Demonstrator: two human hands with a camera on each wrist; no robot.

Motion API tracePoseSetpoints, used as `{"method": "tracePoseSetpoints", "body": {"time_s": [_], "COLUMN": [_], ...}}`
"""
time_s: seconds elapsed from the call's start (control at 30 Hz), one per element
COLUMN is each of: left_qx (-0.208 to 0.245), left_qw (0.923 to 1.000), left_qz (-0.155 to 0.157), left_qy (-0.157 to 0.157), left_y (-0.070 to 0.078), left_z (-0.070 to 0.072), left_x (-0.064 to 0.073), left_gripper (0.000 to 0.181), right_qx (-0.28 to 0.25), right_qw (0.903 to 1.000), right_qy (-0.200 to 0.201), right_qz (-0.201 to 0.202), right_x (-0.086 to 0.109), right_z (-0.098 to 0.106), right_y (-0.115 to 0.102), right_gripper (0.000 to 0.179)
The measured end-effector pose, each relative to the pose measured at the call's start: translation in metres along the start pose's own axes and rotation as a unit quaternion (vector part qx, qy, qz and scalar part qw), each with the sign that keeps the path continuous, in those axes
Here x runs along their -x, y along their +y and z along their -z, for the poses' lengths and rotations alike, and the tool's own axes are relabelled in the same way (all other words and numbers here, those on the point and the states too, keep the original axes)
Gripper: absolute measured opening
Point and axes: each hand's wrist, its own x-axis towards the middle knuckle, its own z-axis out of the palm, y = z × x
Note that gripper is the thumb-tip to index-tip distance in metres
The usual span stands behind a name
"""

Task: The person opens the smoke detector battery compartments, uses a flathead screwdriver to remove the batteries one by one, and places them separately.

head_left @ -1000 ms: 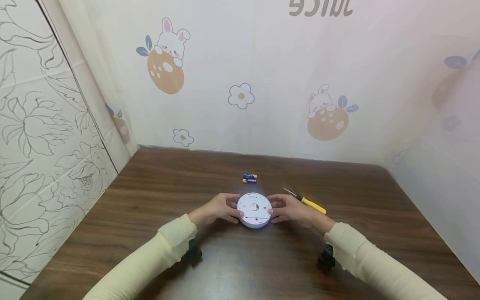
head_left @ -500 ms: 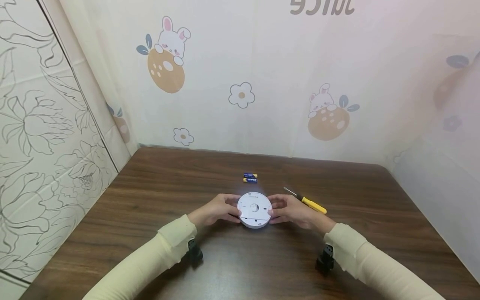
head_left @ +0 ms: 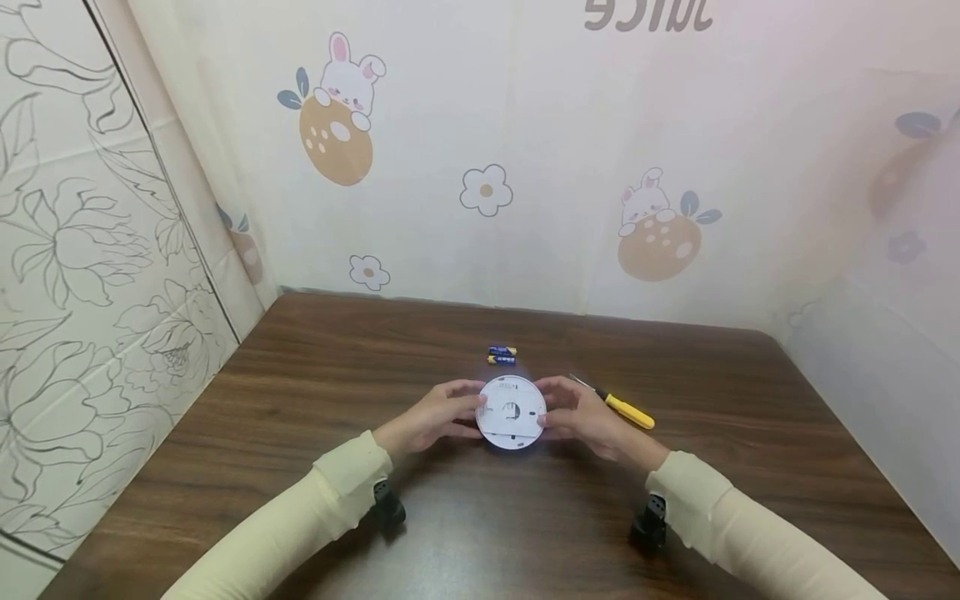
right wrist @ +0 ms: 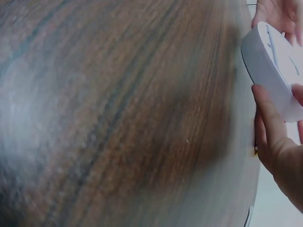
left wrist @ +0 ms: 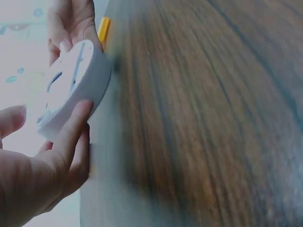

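Observation:
A round white puck-shaped device (head_left: 512, 412), with slots and a central opening in its upper face, is held between both hands. The left hand (head_left: 440, 414) grips its left side, thumb at the face's edge and fingers along the side wall. On the opposite side the right hand (head_left: 588, 417) pinches the rim, thumb on the face and fingers behind. In the left wrist view the device (left wrist: 90, 80) is tilted, its smooth side wall facing the table. The right wrist view has the same wall (right wrist: 265, 66), with right-hand fingertips against it.
Two blue-and-yellow batteries (head_left: 502, 356) lie side by side behind the device. A yellow-handled screwdriver (head_left: 628, 411) lies just right of the right hand. The brown wooden table (head_left: 300, 400) meets a printed curtain (head_left: 540, 258) at its back edge.
The device has risen slightly and tilted, so its face shows rounder and its front wall is hidden in the head view. The left thumb has shifted higher along its edge.

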Motion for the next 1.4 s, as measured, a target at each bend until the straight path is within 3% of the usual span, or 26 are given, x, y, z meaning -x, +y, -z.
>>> {"method": "tracePoseSetpoints", "body": {"time_s": [0.13,0.27,0.43,0.6,0.77,0.93,1.03,1.13,1.23,1.4], "left_qx": [0.009,0.020,0.045,0.023,-0.003,-0.011,-0.017,-0.022,-0.031,-0.054], "left_qw": [0.9999,0.9996,0.9975,0.9971,0.9974,0.9991,0.9997,0.9993,0.9982,0.9944], "left_qz": [-0.002,0.000,0.005,0.000,-0.006,-0.007,-0.013,-0.029,-0.048,-0.085], "left_qy": [0.003,-0.021,-0.055,-0.072,-0.071,-0.040,-0.014,0.006,0.016,0.031], "left_y": [0.004,0.007,0.011,0.014,0.014,0.015,0.017,0.018,0.018,0.020], "left_z": [-0.003,-0.007,-0.010,-0.012,-0.012,-0.011,-0.010,-0.009,-0.008,-0.009], "left_x": [0.000,0.000,0.003,0.004,0.003,0.004,0.005,0.006,0.005,0.008], "left_gripper": [0.054,0.063,0.072,0.071,0.061,0.057,0.056,0.053,0.051,0.050], "right_qx": [0.031,0.068,0.135,0.176,0.186,0.174,0.140,0.089,0.055,0.055], "right_qw": [0.9987,0.9943,0.9802,0.9637,0.9545,0.9553,0.9663,0.9784,0.9832,0.9876], "right_qy": [0.012,0.014,0.018,0.026,0.026,0.036,0.050,0.067,0.080,0.080], "right_qz": [0.038,0.080,0.144,0.199,0.232,0.236,0.210,0.174,0.155,0.123], "right_x": [-0.002,-0.003,-0.001,0.002,0.002,0.003,0.005,0.008,0.009,0.009], "right_z": [0.001,0.002,0.000,-0.002,-0.005,-0.008,-0.012,-0.018,-0.023,-0.025], "right_y": [0.001,0.000,-0.005,-0.010,-0.011,-0.011,-0.013,-0.016,-0.019,-0.021], "right_gripper": [0.056,0.054,0.049,0.046,0.044,0.040,0.033,0.033,0.033,0.043]}}
